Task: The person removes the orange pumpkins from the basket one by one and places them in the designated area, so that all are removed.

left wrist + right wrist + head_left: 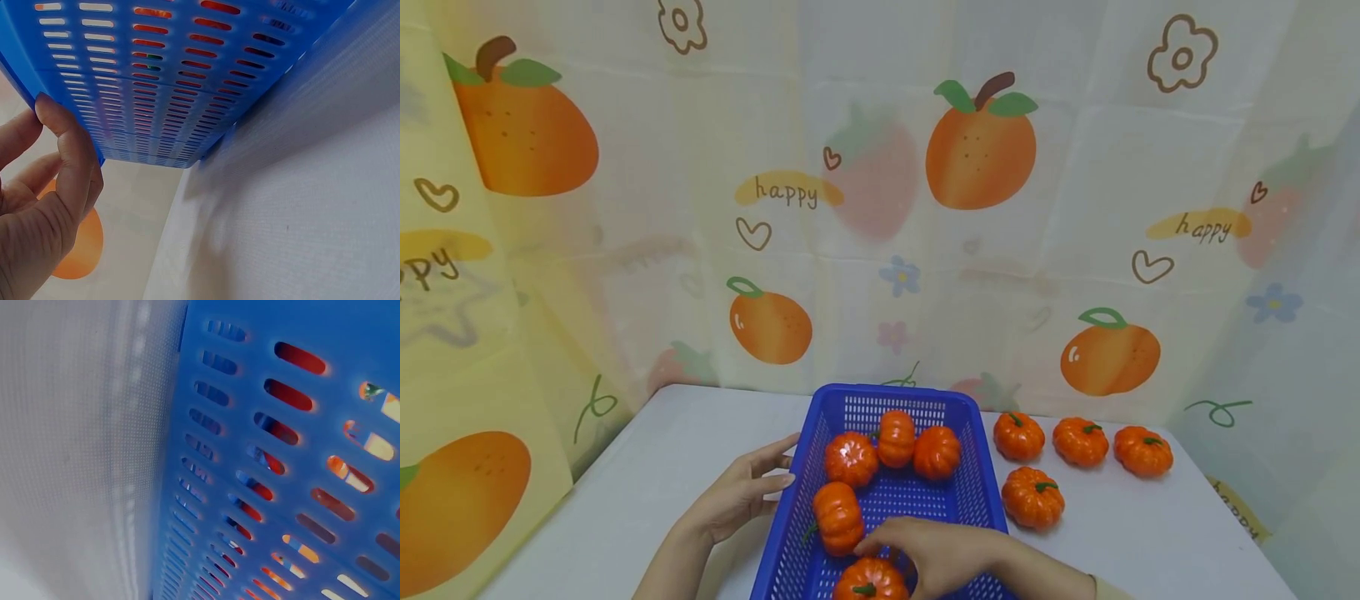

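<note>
A blue plastic basket (887, 397) with slotted walls stands on the white table, holding several small orange pumpkins. My left hand (735, 493) is at its left side, thumb and fingers loosely extended against the rim; the left wrist view shows those fingers (72, 150) at the basket edge. Inside the near part of the basket, my right hand (951, 552) curls its fingers about the front pumpkin (868, 581), partly covering it. Close to those fingertips lies another pumpkin (838, 518) on its side. The right wrist view has only the slotted basket wall (250, 412), without the hand.
Farther back in the basket are three pumpkins, among them an upright-ribbed one (897, 438). To the basket's right, several more sit on the table, the nearest pumpkin (1033, 498) close to the basket wall. A fruit-printed curtain (865, 275) hangs behind the table.
</note>
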Motion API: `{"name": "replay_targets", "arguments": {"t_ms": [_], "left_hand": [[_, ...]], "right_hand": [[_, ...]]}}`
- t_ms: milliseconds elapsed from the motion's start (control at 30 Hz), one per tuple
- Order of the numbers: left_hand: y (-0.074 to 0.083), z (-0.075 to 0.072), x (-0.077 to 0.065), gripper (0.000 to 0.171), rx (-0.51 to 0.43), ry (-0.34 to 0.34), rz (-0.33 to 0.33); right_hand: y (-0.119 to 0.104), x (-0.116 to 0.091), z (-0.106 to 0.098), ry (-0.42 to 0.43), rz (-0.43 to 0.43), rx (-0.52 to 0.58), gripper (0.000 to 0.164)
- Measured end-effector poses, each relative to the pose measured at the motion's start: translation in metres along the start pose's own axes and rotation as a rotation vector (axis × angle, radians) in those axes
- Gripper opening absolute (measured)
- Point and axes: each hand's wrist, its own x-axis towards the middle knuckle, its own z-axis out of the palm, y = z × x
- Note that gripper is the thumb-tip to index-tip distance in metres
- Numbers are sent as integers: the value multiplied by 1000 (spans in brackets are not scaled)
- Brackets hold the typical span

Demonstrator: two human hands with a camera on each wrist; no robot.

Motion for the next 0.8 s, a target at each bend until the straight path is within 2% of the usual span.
{"name": "replay_targets", "arguments": {"t_ms": [133,300,500,700,800], "left_hand": [[1,0,0,70,-3,-4,0],[1,0,-1,70,-2,-3,-1],[1,0,0,70,1,-8,0],[2,0,1,71,10,7,-18],[2,1,0,71,15,3,-14]], "right_hand": [[-3,0,1,42,39,-96,60],[-3,1,2,38,59,-80,54],[1,2,3,2,67,0,51],[-3,0,2,36,39,-81,52],[-6,-3,-2,62,35,-70,52]]}}
